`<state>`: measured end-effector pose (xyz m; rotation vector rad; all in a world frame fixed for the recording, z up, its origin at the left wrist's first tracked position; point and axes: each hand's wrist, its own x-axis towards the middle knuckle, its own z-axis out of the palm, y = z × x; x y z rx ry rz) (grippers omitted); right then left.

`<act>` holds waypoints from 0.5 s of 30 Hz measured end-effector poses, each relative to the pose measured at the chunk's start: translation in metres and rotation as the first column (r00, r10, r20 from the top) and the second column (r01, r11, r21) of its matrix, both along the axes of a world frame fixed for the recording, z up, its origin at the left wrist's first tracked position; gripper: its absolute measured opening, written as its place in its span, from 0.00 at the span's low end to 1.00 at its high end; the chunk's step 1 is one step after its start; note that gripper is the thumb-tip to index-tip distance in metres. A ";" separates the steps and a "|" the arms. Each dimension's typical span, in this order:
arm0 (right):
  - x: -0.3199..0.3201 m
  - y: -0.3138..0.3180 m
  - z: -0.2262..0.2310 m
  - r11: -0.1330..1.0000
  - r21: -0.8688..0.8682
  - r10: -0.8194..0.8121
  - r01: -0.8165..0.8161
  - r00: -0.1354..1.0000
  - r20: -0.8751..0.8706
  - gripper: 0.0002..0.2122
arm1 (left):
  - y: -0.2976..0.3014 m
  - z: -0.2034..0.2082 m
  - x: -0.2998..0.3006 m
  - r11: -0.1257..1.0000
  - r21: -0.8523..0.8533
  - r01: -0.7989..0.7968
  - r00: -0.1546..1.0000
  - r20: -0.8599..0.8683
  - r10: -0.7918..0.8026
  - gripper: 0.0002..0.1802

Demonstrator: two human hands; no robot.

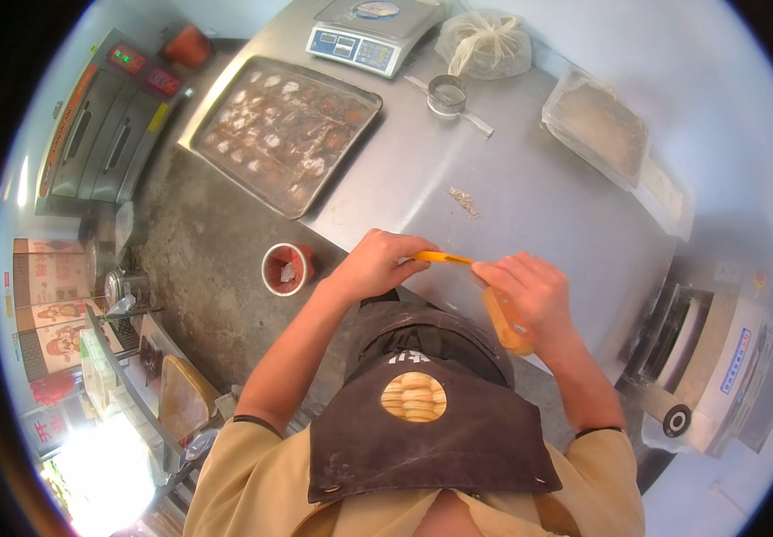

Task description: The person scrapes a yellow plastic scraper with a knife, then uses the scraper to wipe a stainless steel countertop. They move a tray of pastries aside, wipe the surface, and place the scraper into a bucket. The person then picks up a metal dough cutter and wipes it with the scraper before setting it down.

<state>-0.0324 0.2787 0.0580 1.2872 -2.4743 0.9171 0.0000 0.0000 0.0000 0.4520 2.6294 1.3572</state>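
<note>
the left hand (376, 264) pinches one end of the orange thing (445, 257) (too small to tell what it is) and the right hand (531, 295) grips it too, by the metal table's (530, 201) near edge, so a snug, even hold should keep it steady.

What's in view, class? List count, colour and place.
table: one, silver, centre
tray: one, dark, left
scale: one, white, top
tied bag: one, translucent, top
round utensil: one, silver, top
containers: two, translucent, right
crumbs: one patch, beige, centre
bin: one, red, left
tub: one, red, upper left
oven: one, grey, left
machine: one, pale, right
clutter: several, mixed, lower left
held item: possibly one, orange, centre
apron: one, brown, lower centre
shirt: one, tan, bottom
left grip: one, centre, on item
right grip: one, centre, on item
</note>
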 end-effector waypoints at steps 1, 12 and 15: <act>0.000 0.001 0.002 1.000 0.004 0.000 0.000 1.000 0.010 0.17 | 0.001 0.002 0.000 1.000 -0.001 0.004 1.000 0.011 -0.004 0.14; -0.015 0.015 -0.004 0.991 -0.109 -0.071 0.079 0.995 0.071 0.16 | -0.007 0.000 0.009 0.996 -0.086 -0.008 0.991 0.134 0.020 0.14; -0.019 0.011 0.003 0.987 -0.161 0.033 -0.019 0.996 0.085 0.12 | -0.006 -0.003 0.010 0.998 -0.059 -0.026 0.991 0.132 0.033 0.13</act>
